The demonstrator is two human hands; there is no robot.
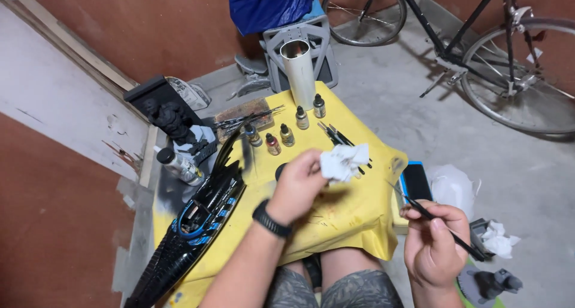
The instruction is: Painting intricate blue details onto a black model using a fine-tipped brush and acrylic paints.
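Head view: concrete floor, bicycle (pixel 479 50) parked behind, yellow-covered table (pixel 353 212) in front of me. My left hand (pixel 296 188) is closed on a crumpled white tissue (pixel 342 162) above the table: soft, light, pinch it anywhere. My right hand (pixel 434 242) pinches a thin black brush (pixel 431 217) mid-handle, off the table's right edge; slender, bristles delicate, I'd say.

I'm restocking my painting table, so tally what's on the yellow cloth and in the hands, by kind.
Small dropper paint bottles with dark caps: 5
Crumpled white tissue in the left hand: 1
Thin black paintbrush in the right hand: 1
Upright white plastic tube: 1
Long black model with blue trim: 1
Total: 9
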